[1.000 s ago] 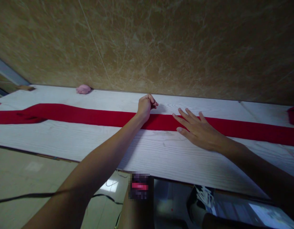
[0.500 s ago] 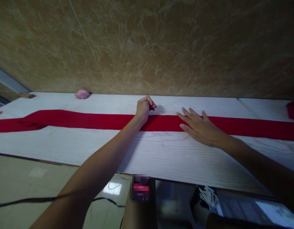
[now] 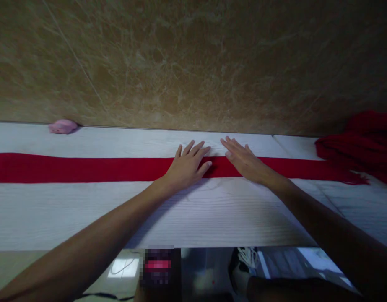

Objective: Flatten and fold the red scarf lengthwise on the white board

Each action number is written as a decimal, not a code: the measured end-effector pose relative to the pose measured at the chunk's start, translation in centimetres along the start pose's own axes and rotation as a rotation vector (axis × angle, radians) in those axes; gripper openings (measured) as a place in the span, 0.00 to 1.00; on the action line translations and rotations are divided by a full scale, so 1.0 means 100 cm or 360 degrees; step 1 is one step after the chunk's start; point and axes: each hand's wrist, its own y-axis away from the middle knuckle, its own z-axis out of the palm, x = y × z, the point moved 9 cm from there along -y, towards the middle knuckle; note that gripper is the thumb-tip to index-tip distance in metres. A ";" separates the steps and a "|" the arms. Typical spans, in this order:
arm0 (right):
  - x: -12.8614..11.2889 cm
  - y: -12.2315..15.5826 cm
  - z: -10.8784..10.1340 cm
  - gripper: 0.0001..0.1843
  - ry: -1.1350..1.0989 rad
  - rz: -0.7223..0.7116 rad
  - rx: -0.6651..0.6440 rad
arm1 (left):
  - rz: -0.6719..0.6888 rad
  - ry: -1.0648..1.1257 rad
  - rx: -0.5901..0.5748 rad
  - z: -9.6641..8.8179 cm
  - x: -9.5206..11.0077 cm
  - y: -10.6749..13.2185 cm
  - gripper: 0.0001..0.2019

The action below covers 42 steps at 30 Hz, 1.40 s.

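A long red scarf (image 3: 111, 169), folded into a narrow strip, runs across the white wood-grain table from the left edge to a fringed end at the right. Over its middle lies my left hand (image 3: 187, 166), palm down with the fingers spread. A short gap to the right, my right hand (image 3: 243, 161) also rests over the strip, its fingers stretched out toward the wall. Neither hand grips the cloth. The part of the strip beneath each hand is hidden.
A heap of red cloth (image 3: 366, 144) lies at the table's right end against the marbled wall (image 3: 193, 67). By the wall at the left sits a small pink lump-shaped object (image 3: 63, 126). The white table's (image 3: 168, 226) front edge is close to me; below are tiled floor and cables.
My left hand has gone from curled to spread over the scarf. My right hand has come nearer to it. The view has shifted right, bringing the fringed end and red heap into sight.
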 end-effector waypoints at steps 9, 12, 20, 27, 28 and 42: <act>0.074 0.021 0.003 0.36 0.0336 0.0311 -0.0060 | -0.0090 -0.0203 -0.0476 0.035 -0.009 0.006 0.33; 0.075 0.024 0.007 0.35 0.0348 0.0269 -0.0099 | -0.0061 -0.0217 -0.0517 0.034 -0.008 0.010 0.35; 0.068 0.031 0.007 0.35 0.0362 0.0163 -0.0103 | 0.0014 -0.0174 -0.0626 0.037 -0.005 0.025 0.37; 0.080 0.030 0.015 0.36 0.0416 0.0126 0.0009 | -0.0012 -0.0217 -0.0602 0.027 0.008 0.031 0.37; 0.083 0.028 0.018 0.37 0.0411 0.0122 0.0000 | -0.0017 -0.0197 -0.0599 0.027 0.009 0.031 0.38; 0.093 0.046 0.035 0.40 0.0310 0.0061 0.0146 | -0.0108 -0.0162 -0.0425 -0.017 -0.007 0.061 0.35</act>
